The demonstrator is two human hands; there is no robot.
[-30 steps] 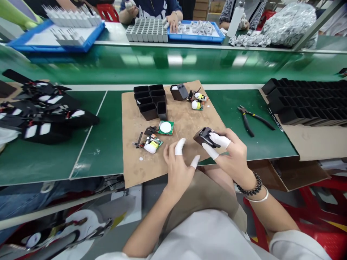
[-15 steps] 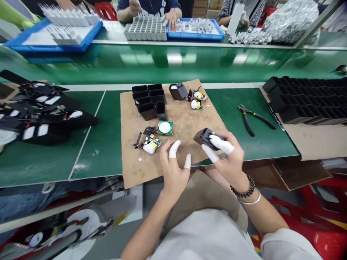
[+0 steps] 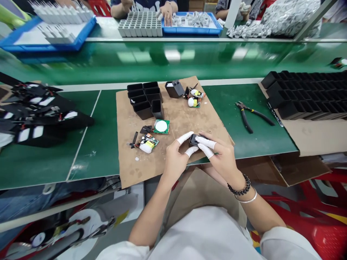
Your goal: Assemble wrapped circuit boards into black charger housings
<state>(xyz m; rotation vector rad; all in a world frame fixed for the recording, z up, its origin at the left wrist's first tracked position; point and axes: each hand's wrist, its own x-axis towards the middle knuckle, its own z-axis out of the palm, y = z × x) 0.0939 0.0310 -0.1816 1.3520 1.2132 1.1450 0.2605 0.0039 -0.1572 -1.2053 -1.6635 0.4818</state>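
Observation:
Between both hands is a small black plastic housing [image 3: 193, 141], held low over the front of the cardboard sheet [image 3: 173, 108]. My left hand [image 3: 177, 153] grips its left side with white-covered thumb and finger. White-covered fingers of my right hand [image 3: 221, 150] press on its top and right side, hiding much of it. Left of my hands lie a green circuit board with a white disc [image 3: 161, 126] and a wired circuit assembly with yellow tape [image 3: 148, 143]. Behind them stand several open black housings [image 3: 143, 104].
Pliers [image 3: 249, 115] and a pen-like tool [image 3: 275, 115] lie to the right. Rows of black housings [image 3: 306, 95] fill the far right; black assemblies [image 3: 40, 112] pile up at left. A black housing with a lid [image 3: 174, 89] sits at the sheet's back. Co-workers' hands [image 3: 166, 12] are across the bench.
My right hand has brought the black housing left and slightly down. My left hand has moved right and closed on the housing's left side. The view has shifted slightly.

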